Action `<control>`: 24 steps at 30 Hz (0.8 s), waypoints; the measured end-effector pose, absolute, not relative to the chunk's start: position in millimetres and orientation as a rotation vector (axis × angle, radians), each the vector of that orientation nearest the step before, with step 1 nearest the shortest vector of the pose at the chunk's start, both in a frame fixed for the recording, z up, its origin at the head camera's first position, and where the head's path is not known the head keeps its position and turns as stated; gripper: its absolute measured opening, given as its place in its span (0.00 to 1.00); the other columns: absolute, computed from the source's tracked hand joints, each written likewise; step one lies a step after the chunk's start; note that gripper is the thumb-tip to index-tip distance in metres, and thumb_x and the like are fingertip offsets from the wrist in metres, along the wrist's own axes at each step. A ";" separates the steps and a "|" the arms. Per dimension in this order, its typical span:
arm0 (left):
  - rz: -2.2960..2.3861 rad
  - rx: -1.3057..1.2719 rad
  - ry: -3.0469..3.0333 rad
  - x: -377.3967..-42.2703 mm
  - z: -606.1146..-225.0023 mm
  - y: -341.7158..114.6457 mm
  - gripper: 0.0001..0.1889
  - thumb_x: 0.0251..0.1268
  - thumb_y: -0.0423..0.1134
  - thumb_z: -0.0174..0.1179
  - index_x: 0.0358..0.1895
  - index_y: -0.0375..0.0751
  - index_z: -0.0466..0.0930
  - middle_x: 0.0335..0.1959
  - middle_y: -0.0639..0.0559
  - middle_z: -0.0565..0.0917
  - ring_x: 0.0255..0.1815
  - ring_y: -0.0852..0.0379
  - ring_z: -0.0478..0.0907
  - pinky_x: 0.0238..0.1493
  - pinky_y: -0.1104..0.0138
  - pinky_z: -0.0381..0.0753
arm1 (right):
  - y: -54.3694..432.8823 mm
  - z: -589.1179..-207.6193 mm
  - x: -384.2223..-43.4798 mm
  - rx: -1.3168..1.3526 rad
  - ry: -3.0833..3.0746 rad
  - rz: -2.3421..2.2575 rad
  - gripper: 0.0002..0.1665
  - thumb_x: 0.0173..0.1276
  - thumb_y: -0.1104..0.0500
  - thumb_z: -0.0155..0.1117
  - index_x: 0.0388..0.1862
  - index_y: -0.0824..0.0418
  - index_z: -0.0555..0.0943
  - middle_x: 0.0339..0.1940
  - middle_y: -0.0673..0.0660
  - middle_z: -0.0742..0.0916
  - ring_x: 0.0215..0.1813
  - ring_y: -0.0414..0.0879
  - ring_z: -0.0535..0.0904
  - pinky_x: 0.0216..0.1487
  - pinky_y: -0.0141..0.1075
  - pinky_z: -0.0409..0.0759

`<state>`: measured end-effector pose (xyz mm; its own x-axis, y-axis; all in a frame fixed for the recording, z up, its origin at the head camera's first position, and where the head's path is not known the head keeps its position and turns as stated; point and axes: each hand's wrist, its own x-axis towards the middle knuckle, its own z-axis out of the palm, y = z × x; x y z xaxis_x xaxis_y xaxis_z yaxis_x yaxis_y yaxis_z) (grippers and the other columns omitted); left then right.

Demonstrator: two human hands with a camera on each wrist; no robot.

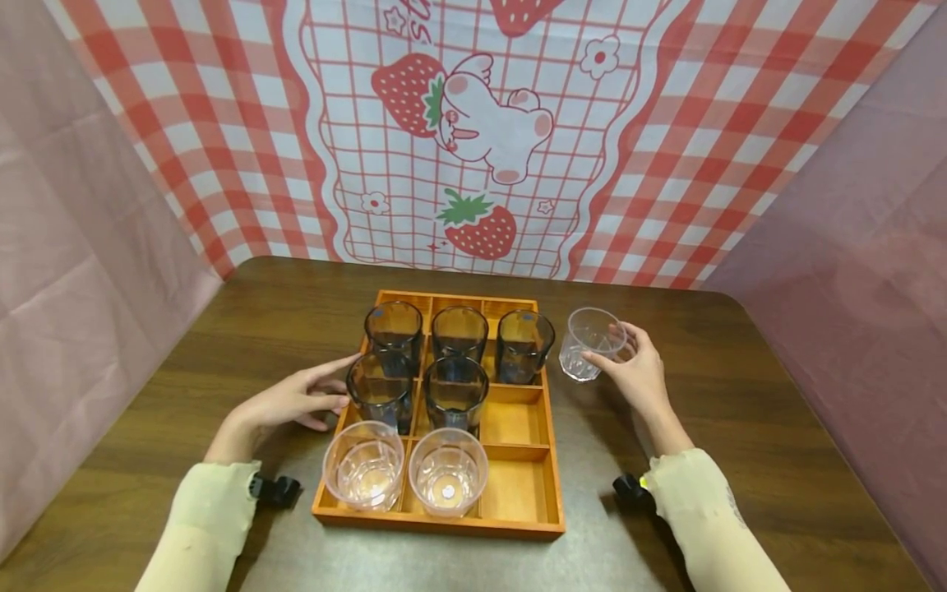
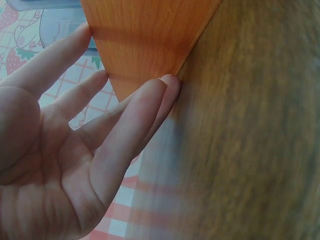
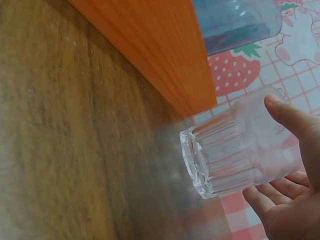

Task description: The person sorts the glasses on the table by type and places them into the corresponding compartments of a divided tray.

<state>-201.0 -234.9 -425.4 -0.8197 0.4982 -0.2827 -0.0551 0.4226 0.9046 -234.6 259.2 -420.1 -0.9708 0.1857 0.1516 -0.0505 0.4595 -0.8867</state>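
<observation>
My right hand (image 1: 642, 378) holds a clear plastic cup (image 1: 580, 362) by its side, thumb on one side and fingers on the other, to the right of a wooden divided tray (image 1: 444, 526). In the right wrist view the cup (image 3: 225, 150) has a ridged lower half; whether its base touches the table is hard to tell. With fingers extended, my left hand (image 1: 292, 399) touches the tray's left wall (image 2: 145, 40). Several dark tinted cups (image 1: 456, 395) stand in the tray's back and middle rows. Two clear cups, left (image 1: 364, 469) and middle (image 1: 448, 473), occupy its front row.
The tray rests on a brown wooden table (image 1: 740, 395). Bare compartments show at the tray's middle right (image 1: 510, 415) and front right (image 1: 514, 489). Behind the table hangs a red checked cloth (image 1: 666, 123); pink cloths (image 1: 96, 205) flank it.
</observation>
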 end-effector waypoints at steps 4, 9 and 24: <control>1.405 0.363 2.159 -200.8 -426.3 -234.9 0.40 0.71 0.45 0.57 0.79 0.48 0.43 0.66 0.24 0.66 0.51 0.48 0.81 0.45 0.56 0.86 | 262.0 -417.0 -226.0 -0.100 -2.507 1.505 0.46 0.57 0.60 0.75 0.70 0.68 0.63 0.68 0.65 0.76 0.72 0.56 0.68 0.63 0.37 0.75; 1.414 0.353 2.156 -200.4 -426.3 -234.8 0.40 0.71 0.45 0.57 0.79 0.50 0.44 0.66 0.24 0.66 0.52 0.48 0.80 0.45 0.55 0.86 | 265.6 -414.0 -213.1 -0.050 -2.524 1.479 0.47 0.56 0.58 0.77 0.70 0.66 0.63 0.67 0.65 0.76 0.70 0.56 0.70 0.58 0.28 0.77; 1.407 0.353 2.163 -202.1 -427.3 -235.3 0.40 0.71 0.45 0.57 0.79 0.50 0.44 0.66 0.24 0.65 0.51 0.48 0.80 0.45 0.55 0.86 | 261.6 -401.0 -162.1 0.212 -2.460 1.552 0.42 0.52 0.68 0.76 0.65 0.70 0.66 0.51 0.31 0.78 0.54 0.20 0.73 0.49 0.17 0.77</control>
<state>-202.1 -235.3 -427.3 -0.8251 0.4858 -0.2885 -0.0668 0.4232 0.9036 -162.1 261.6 -401.0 -0.9642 -0.0023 0.2650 -0.2402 0.4304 -0.8701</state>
